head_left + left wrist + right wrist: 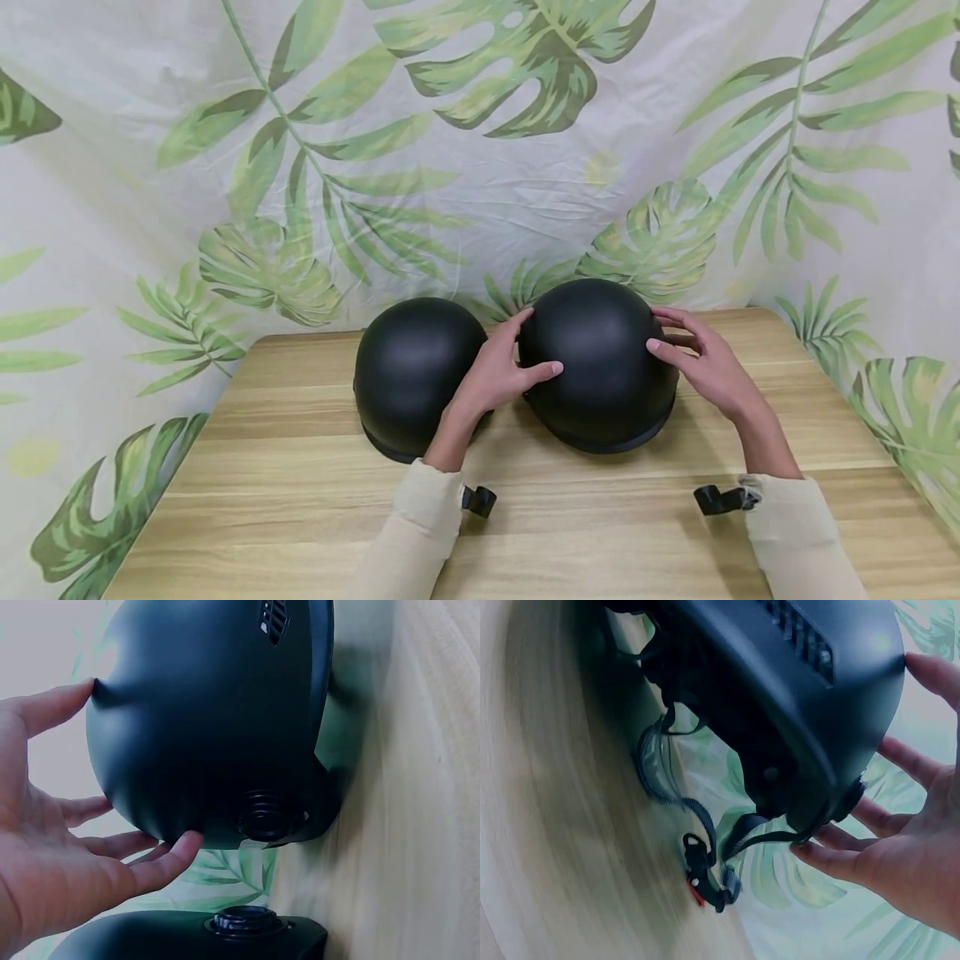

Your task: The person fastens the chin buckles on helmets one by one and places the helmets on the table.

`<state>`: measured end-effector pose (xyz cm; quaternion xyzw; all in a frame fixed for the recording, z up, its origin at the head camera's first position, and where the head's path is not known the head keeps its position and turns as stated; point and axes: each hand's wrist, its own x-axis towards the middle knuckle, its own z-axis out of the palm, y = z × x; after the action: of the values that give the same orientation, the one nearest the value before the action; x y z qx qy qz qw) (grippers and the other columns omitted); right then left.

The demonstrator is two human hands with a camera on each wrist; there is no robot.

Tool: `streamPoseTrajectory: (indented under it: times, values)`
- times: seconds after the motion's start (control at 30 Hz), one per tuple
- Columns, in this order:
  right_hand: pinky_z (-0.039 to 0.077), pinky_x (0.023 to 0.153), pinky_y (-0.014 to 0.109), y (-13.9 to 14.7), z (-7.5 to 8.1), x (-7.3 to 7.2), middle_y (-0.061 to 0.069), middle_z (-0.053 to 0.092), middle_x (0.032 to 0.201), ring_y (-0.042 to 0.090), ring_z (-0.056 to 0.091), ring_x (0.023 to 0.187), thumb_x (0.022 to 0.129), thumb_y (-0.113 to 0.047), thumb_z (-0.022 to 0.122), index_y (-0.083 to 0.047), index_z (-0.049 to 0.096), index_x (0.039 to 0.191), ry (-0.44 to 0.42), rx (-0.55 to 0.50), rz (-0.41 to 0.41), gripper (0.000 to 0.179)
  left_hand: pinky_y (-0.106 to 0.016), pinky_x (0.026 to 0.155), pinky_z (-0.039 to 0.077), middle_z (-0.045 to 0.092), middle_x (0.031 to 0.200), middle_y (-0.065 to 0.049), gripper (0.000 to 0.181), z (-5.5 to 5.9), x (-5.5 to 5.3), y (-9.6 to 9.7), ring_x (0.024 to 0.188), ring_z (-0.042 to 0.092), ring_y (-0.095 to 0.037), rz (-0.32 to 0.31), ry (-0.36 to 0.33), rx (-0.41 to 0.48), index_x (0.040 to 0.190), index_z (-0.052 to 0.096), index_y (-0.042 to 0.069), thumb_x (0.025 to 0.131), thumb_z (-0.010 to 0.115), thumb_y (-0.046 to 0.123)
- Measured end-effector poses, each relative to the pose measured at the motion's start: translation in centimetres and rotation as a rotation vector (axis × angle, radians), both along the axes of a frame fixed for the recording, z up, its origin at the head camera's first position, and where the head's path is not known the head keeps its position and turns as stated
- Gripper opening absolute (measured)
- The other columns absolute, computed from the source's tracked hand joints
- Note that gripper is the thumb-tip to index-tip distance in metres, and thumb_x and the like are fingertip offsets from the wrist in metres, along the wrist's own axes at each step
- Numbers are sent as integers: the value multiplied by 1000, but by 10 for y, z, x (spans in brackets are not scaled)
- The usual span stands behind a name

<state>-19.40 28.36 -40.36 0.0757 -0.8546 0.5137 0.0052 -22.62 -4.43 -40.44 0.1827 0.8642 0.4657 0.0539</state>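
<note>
A black helmet [600, 367] is held between both hands near the back of the table, its dome facing up. My left hand [491, 375] grips its left side, thumb and fingers spread over the shell. On the opposite side, my right hand [708, 367] holds it with thumb and fingertips. In the right wrist view its rim is tilted and raised off the table, and a chin strap [697, 814] with a buckle [700, 874] hangs below. The left wrist view shows a round knob [262, 823] on its side. A second black helmet [416, 375] sits just left, partly behind my left hand.
The light wood table [300, 517] carries both helmets. Behind it hangs a leaf-patterned cloth [487, 192] close to the back edge. Small black mounts [480, 501] stick out from the sleeve cuffs.
</note>
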Motion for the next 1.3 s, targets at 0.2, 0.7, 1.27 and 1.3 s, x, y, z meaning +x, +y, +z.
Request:
streamPoseTrajectory:
  times: [0.2, 0.7, 1.27, 1.3]
  values:
    - [46, 104, 34, 10, -7, -3, 18, 44, 166, 46, 52, 144, 110, -36, 62, -18, 41, 167, 22, 2, -13, 63, -52, 111, 56, 39, 172, -11, 95, -4, 2, 7, 145, 57, -36, 7, 2, 20, 170, 33, 17, 92, 84, 40]
    - [52, 95, 10, 29, -29, -13, -7, 53, 147, -6, 62, 119, 112, -17, 57, -5, 46, 160, 108, -139, 48, 51, -60, 128, 36, 29, 178, -6, 99, -20, 3, 23, 163, 33, -30, -34, 48, 7, 172, 26, 25, 93, 81, 48]
    - [53, 97, 15, 38, -48, -22, -15, 49, 147, 1, 54, 131, 114, -9, 41, -12, 46, 158, 9, -374, 129, 44, -65, 121, 42, 20, 181, -8, 102, -23, 11, 35, 161, 36, -39, -48, 29, -111, 173, 19, 40, 94, 83, 46]
    - [52, 97, 15, 38, -48, -23, -15, 48, 147, 1, 53, 132, 115, -11, 41, -12, 45, 159, 6, -356, 128, 45, -65, 120, 43, 19, 181, -8, 102, -23, 11, 35, 160, 37, -39, -44, 22, -118, 173, 18, 40, 94, 83, 46]
